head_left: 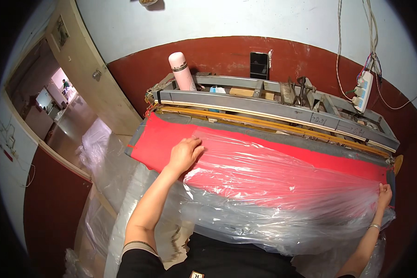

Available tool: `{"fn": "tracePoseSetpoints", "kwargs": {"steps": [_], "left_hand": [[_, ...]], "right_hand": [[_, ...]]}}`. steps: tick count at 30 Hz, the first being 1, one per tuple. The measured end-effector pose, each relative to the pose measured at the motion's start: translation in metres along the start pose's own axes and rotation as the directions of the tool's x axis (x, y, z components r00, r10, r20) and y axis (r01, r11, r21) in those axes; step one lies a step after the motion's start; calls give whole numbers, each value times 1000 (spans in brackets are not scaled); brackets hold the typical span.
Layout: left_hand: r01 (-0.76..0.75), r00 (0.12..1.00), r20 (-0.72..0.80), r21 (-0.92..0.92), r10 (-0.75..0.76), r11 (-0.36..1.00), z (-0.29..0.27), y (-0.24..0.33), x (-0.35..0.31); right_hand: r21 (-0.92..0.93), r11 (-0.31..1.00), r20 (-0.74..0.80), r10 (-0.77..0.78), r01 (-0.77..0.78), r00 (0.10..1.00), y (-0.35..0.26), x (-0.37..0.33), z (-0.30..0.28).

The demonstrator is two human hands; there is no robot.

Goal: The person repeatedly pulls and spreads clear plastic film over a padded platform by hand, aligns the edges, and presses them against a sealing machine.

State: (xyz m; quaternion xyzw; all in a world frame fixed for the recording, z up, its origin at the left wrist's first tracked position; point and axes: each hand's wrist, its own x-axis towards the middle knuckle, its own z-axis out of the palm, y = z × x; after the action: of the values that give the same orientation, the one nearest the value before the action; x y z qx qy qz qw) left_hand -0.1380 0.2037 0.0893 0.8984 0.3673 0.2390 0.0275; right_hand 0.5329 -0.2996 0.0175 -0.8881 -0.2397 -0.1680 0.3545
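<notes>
Clear film: is draping over the red cloth, hanging toward us.
Right hand: we are pinching the film's end, fingertips together, seemingly for tautness.
Left hand: we are resting half-curled fingers, perhaps steadying; gripping, we cannot tell.
Grey bed: is supporting the cloth.
Metal frame: is standing behind, bearing a pink flask.
Wall: is rising beyond, red below white.

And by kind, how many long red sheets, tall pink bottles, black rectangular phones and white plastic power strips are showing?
Long red sheet: 1
Tall pink bottle: 1
Black rectangular phone: 1
White plastic power strip: 1
Total: 4
</notes>
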Motion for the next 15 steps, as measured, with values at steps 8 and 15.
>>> {"fn": "tracePoseSetpoints", "kwargs": {"steps": [8,15], "left_hand": [[429,899,-68,-69,-433,901,27,-15,43],[-211,918,-332,50,216,976,7,13,24]], "right_hand": [[14,1000,-15,3,-3,1000,5,0,-4],[23,1000,-24,4,-3,1000,6,-1,-2]]}}
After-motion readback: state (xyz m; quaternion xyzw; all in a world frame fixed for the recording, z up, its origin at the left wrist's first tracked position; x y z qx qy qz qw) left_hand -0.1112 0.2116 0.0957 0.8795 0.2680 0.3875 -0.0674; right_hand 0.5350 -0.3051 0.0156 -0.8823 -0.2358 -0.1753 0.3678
